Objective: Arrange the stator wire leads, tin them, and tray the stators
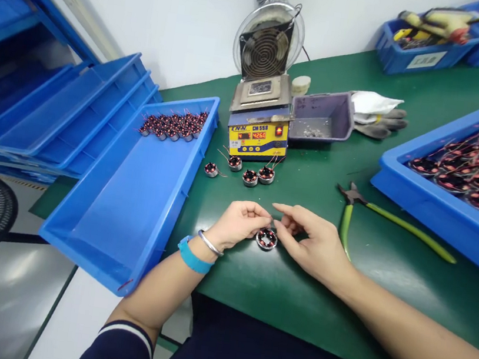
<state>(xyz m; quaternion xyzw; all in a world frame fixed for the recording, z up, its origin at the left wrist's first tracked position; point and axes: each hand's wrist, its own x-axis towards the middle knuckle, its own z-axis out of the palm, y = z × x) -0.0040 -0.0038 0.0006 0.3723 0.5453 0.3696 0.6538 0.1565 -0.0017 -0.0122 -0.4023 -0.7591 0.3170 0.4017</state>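
Note:
A small ring-shaped motor stator [267, 239], with copper windings and a silvery rim, is in front of me at the green table's near side. My left hand [239, 225] is closed in a pinch at its far left edge, where thin wire leads seem to be; the fingertips hide the exact grip. Just right of it is my right hand [313, 240], index finger stretched out and thumb apart from it, thumb tip close to the left fingertips. Several similar stators [250, 177] with upright wires sit beyond my hands, before a yellow-and-blue solder pot [257, 137].
At left, a blue tray [131, 188] has rows of stators at its far end. Green-handled cutters [410, 230] lie right of my hand, near another blue tray [439, 216] heaped with stators. A grey bin [326, 117] and gloves [381, 123] are beside the pot.

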